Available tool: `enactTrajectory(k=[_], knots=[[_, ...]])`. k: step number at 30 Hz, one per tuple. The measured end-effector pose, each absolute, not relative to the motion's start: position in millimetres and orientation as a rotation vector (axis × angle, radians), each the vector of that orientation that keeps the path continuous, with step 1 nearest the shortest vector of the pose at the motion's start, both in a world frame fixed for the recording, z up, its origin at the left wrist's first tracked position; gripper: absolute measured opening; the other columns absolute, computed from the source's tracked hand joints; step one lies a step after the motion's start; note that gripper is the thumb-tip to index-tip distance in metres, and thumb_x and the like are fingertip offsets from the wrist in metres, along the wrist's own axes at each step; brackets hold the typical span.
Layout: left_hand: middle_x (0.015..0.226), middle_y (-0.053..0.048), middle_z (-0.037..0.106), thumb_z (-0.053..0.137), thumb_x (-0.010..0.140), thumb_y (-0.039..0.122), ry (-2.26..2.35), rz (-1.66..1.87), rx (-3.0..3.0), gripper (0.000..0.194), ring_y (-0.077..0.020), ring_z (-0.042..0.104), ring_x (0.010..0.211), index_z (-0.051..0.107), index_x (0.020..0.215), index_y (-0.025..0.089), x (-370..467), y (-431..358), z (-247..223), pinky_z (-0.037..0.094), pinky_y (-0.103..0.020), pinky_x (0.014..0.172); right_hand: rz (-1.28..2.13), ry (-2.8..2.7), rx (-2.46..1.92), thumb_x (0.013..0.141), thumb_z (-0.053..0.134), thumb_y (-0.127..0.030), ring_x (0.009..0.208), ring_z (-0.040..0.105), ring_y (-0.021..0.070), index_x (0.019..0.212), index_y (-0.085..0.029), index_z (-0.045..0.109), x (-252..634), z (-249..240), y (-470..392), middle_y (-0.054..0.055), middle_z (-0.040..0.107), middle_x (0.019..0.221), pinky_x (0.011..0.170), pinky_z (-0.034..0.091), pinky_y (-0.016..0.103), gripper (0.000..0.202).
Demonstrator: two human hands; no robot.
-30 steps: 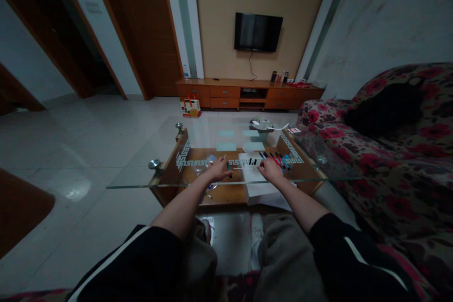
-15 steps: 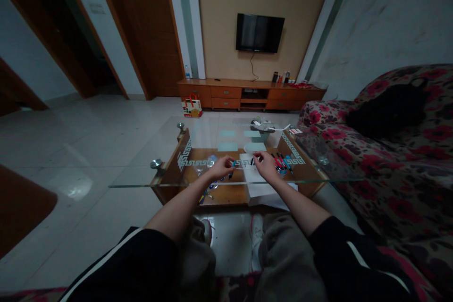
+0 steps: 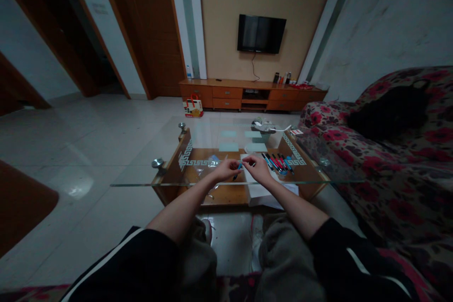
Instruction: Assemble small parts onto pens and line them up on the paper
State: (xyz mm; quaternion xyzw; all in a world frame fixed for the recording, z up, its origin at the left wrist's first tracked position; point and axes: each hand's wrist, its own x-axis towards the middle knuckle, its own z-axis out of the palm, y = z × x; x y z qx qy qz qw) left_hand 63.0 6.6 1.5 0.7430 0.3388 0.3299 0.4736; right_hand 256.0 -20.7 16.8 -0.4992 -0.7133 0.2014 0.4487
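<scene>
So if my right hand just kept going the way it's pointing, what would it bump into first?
The right hand points left toward the left hand, so it would likely meet the blue pen held between them first; depth is hard to judge.

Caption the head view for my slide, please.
Both hands, left and right, hold a blue pen over the glass table.

My hands point(image 3: 244, 169) meet over the bench point(image 3: 177, 180), pens point(image 3: 278, 163) lying to their right on paper point(image 3: 262, 191), a sofa point(image 3: 389, 151) further right, the television point(image 3: 261, 33) behind.
</scene>
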Motion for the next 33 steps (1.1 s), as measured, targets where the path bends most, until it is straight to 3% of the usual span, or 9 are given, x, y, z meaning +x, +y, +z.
enactTrajectory(k=[16, 25, 33], knots=[[0.067, 0.0, 0.062, 0.075, 0.072, 0.041, 0.837, 0.799, 1.793, 0.031, -0.0104, 0.052, 0.06, 0.068, 0.081, 0.012, 63, 3, 8, 0.042, -0.023, 0.06, 0.461, -1.841, -1.211, 0.084, 0.06, -0.026, 0.073, 0.065, 0.0158, 0.091, -0.02, 0.076, 254, 18, -24, 0.004, 0.075, 0.085, 0.069, 0.05, 0.026, 0.019], [0.074, -0.003, 0.067, 0.073, 0.074, 0.037, 0.971, 0.915, 1.805, 0.027, -0.0135, 0.059, 0.067, 0.069, 0.086, 0.013, 61, 11, 1, 0.048, -0.025, 0.065, 0.353, -1.943, -1.225, 0.087, 0.056, -0.019, 0.078, 0.062, 0.0153, 0.1, -0.019, 0.072, 258, 21, -25, 0.005, 0.072, 0.096, 0.077, 0.049, 0.027, 0.021], [0.086, -0.007, 0.071, 0.065, 0.08, 0.033, 1.156, 1.105, 1.736, 0.025, -0.0174, 0.065, 0.079, 0.068, 0.095, 0.014, 55, 13, 6, 0.051, -0.028, 0.073, 0.298, -2.227, -1.591, 0.088, 0.061, -0.022, 0.091, 0.063, 0.0188, 0.103, -0.017, 0.073, 277, 14, -21, 0.007, 0.07, 0.094, 0.087, 0.045, 0.027, 0.02]])
